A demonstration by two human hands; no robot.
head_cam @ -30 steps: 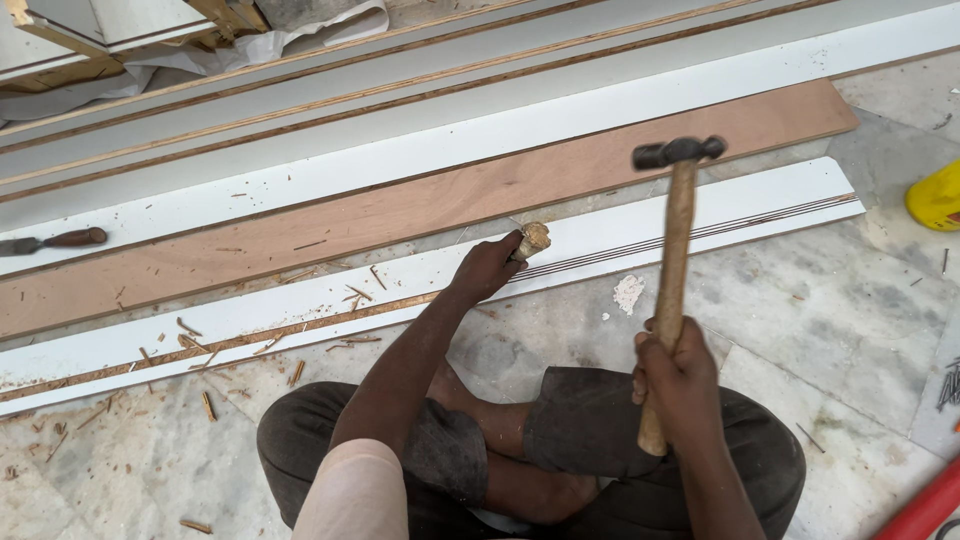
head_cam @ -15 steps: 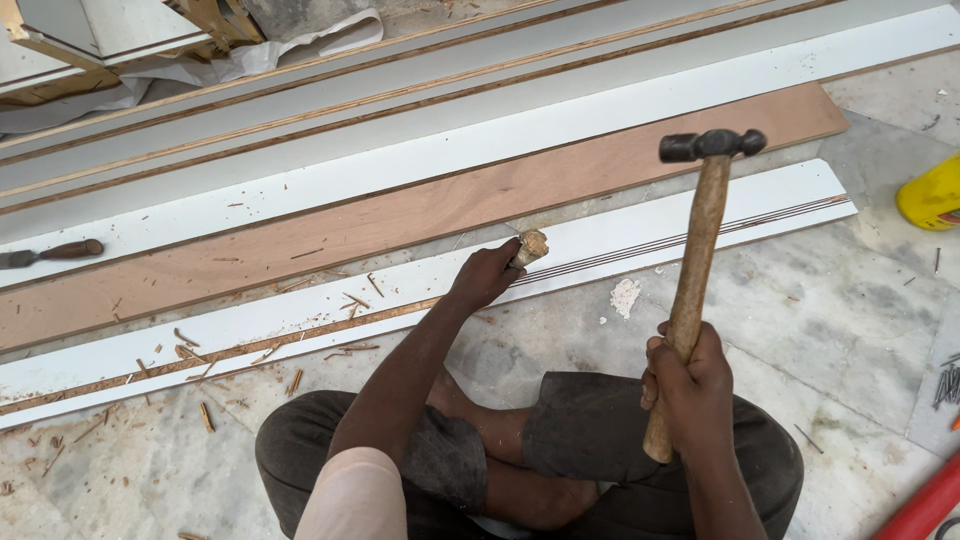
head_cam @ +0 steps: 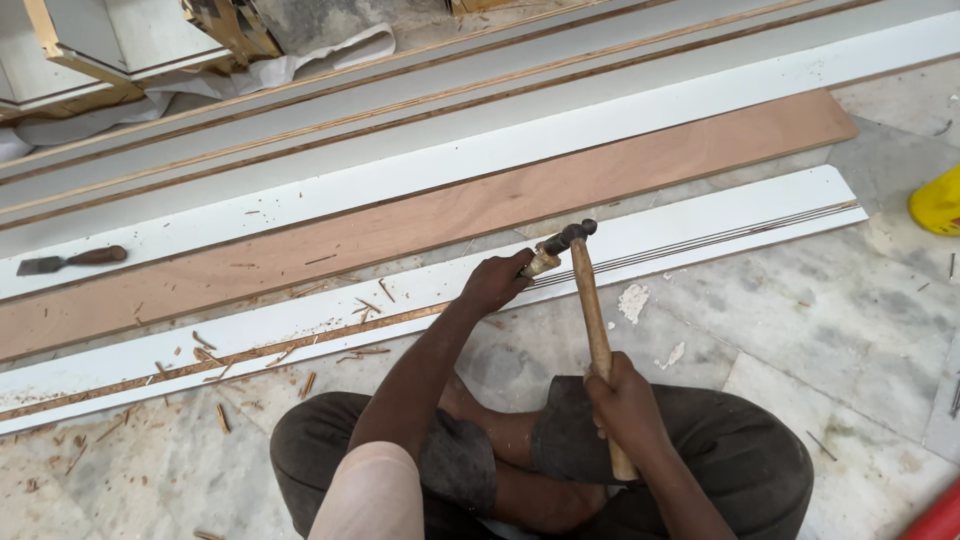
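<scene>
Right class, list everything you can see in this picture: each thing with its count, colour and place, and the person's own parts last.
White boards: several, white, lying lengthwise on the floor.
Brown board: one, between white boards.
Hammer: one, wooden handle, dark head, on the chisel's end.
Held chisel: one, pale handle, at the near board's groove.
Spare chisel: one, brown handle, far left.
Wood chips: many, left.
Yellow container: one, right edge.
Left hand: grips chisel.
Right hand: grips hammer.

Pale short sleeve, dk grey trousers
</scene>
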